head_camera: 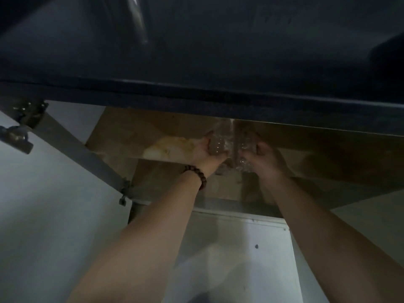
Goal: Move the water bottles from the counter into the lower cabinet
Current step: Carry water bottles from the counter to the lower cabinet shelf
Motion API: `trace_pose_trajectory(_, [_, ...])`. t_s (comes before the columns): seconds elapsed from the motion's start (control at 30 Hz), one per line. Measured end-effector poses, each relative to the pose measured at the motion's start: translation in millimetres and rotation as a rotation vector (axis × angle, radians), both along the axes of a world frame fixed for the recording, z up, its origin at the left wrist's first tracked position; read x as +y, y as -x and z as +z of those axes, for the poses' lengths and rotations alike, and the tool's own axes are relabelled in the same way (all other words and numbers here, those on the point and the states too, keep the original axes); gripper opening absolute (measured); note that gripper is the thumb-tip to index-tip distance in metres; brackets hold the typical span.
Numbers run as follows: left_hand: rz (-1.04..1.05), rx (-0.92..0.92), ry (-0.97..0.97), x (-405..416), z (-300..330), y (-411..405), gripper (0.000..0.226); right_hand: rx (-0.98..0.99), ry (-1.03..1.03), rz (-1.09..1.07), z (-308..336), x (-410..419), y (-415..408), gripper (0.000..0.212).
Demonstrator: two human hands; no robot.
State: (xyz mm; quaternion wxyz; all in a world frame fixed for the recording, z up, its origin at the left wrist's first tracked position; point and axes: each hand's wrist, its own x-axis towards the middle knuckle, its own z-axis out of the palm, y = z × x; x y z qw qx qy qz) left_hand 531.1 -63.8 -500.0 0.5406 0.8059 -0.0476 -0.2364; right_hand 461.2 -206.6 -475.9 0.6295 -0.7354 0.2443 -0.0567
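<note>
Item: water bottles, clear plastic, qty 2 – left bottle, right bottle.
Location: both held side by side, touching or nearly so, at the mouth of the lower cabinet, under the dark counter edge. Whether they rest on the cabinet floor – cannot tell.
Handling (est.): thin-walled, ribbed, prob. dents under a hard squeeze; smooth so may slip; fill level not visible, weight unknown. Best taken round the mid-body, firm but not crushing.
Left hand: fingers curled round left bottle's body, beaded bracelet at wrist.
Right hand: fingers wrapped over right bottle's body, knuckles up.
Other: cabinet door swung open at left w/ hinges showing.
</note>
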Motion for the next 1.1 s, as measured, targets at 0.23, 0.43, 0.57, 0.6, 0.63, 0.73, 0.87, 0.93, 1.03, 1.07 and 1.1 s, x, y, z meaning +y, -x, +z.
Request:
trace_pose_trajectory(0.23, [-0.044,0.05,-0.012,8,26,28,0.086,0.054,0.057,0.08,10,7,13,0.066])
trace_pose_trajectory(0.43, [-0.113,0.002,-0.269,43,88,80,0.085,0.22,0.122,0.08,65,30,73,0.07])
trace_pose_trajectory(0.57, [-0.281,-0.059,-0.362,65,146,132,0.073,0.324,0.273,0.097,121,52,130,0.065])
trace_pose_trajectory(0.6, [-0.311,-0.092,-0.389,70,159,144,0.071,0.33,0.312,0.096,138,58,144,0.063])
trace_pose_trajectory(0.63, [-0.337,-0.138,-0.416,75,174,156,0.069,0.335,0.34,0.095,154,63,158,0.062])
trace_pose_trajectory(0.73, [-0.389,-0.25,-0.455,84,219,187,0.068,0.329,0.427,0.074,200,76,195,0.058])
trace_pose_trajectory(0.87, [-0.484,-0.332,-0.447,85,273,216,0.065,0.333,0.473,-0.059,256,86,237,0.055])
trace_pose_trajectory(0.93, [-0.533,-0.365,-0.405,79,296,225,0.065,0.327,0.493,-0.144,279,88,259,0.054])
trace_pose_trajectory(1.03, [-0.623,-0.413,-0.35,55,319,235,0.065,0.339,0.528,-0.292,304,82,294,0.052])
trace_pose_trajectory(1.07, [-0.659,-0.436,-0.33,44,325,239,0.064,0.35,0.547,-0.337,310,78,306,0.052])
trace_pose_trajectory(1.1, [-0.695,-0.454,-0.308,32,331,245,0.064,0.358,0.564,-0.389,315,74,320,0.052])
